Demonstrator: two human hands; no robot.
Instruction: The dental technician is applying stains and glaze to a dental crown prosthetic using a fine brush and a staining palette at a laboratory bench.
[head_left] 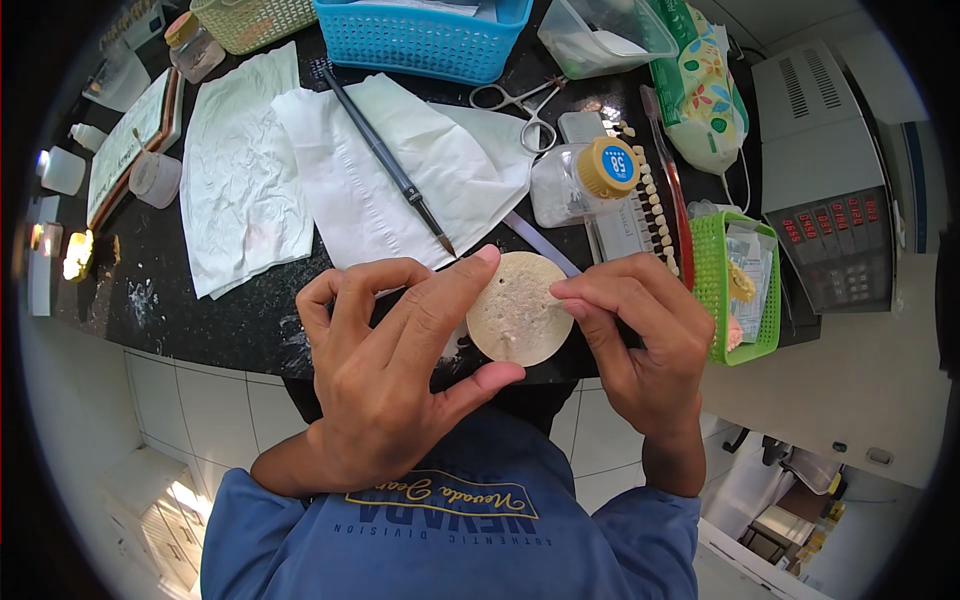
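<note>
A round, cream-coloured disc (518,308) is held in front of the chest, just over the near edge of the dark counter (225,320). The left hand (395,375) is closed on the disc, with a finger along the upper rim and the thumb under the lower rim. The right hand (640,345) is pinched narrow, its fingertips (565,292) pressed on the right edge of the disc; whether anything small is gripped there cannot be told.

Risks, as judged from this position:
- The disc is supported by its rim only. If the thumb pressure is eased, it could slip and fall past the counter edge to the floor.
- Excess pressure from the right fingertips could chip the edge, as the face looks pitted and brittle.
- The brush (388,158) lies just beyond the hands on white paper towels (330,165); it could be knocked if the hands are pushed forward.

The counter is dark, glossy and dusted with white powder on the left. Scissors (522,105), a capped bottle (580,178), a strip of small tooth shapes (652,205), a blue basket (425,35) and a green basket (725,290) are set further off. A grey machine with red displays (830,180) stands at the right. Pale tiles are seen below the counter.
</note>
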